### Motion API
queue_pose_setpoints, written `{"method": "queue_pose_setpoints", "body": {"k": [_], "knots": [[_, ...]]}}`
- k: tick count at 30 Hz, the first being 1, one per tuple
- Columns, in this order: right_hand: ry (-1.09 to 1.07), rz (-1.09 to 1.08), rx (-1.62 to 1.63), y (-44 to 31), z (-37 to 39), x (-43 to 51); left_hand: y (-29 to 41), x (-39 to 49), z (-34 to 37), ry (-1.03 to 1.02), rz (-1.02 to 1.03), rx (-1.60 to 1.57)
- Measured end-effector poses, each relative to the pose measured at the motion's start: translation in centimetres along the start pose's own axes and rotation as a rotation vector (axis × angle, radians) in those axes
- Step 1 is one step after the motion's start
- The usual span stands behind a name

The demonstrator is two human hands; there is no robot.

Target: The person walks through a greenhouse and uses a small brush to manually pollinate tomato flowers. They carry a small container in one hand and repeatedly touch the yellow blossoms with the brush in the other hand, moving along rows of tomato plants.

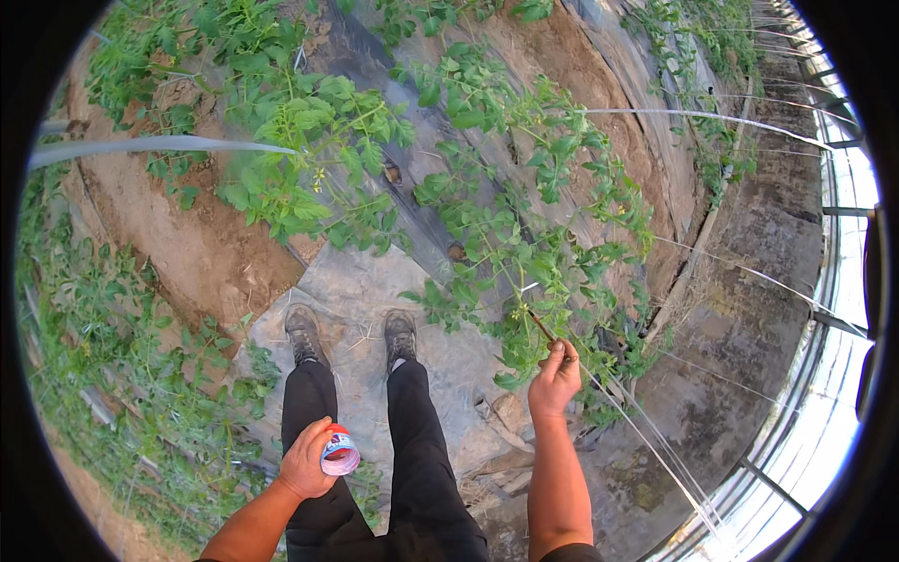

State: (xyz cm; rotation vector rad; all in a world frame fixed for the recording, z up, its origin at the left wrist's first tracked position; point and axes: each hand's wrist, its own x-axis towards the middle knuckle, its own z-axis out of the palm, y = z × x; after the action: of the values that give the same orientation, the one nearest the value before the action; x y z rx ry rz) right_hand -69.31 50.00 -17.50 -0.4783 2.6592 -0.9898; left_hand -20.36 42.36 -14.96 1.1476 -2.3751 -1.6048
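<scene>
Near the front of my legs, my left hand (pixel 309 458) grips a small open plastic cup (pixel 340 452) with a printed label and a red upper part; what is inside cannot be made out. My right hand (pixel 556 378) is raised at the right, pinching a thin brown stick (pixel 541 326) between thumb and fingers. The stick's far tip is close to a cluster of small yellow flowers (pixel 518 311) on a tomato plant (pixel 484 246). Just above that cluster, a small white clip or tie (pixel 529 287) sits at the stem.
Leafy rows grow ahead and at the left (pixel 126 365), over soil and plastic mulch film (pixel 372 281). White support strings (pixel 744 270) stretch across the right side, and one pale string (pixel 175 144) crosses the upper left. A greenhouse wall (pixel 843 281) curves along the right.
</scene>
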Motion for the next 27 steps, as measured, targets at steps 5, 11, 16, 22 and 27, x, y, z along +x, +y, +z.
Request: {"method": "queue_pose_setpoints", "body": {"k": [5,11,16,22,27], "knots": [[-0.016,-0.015,0.033,-0.6,0.1,0.0,0.3,0.1,0.1,0.008,0.0,-0.006],[-0.027,-0.021,-0.02,0.1,0.0,0.1,0.2,0.3,0.2,0.007,-0.002,-0.002],[-0.013,-0.081,-0.068,-0.6,0.2,0.0,0.1,0.3,0.2,0.014,-0.005,-0.007],[-0.02,-0.115,-0.146,-0.4,0.1,-0.2,0.1,0.3,0.3,0.021,-0.002,-0.015],[-0.171,-0.372,-0.371,-2.9,0.1,-1.6,0.2,0.1,0.2,0.016,-0.018,-0.011]]}}
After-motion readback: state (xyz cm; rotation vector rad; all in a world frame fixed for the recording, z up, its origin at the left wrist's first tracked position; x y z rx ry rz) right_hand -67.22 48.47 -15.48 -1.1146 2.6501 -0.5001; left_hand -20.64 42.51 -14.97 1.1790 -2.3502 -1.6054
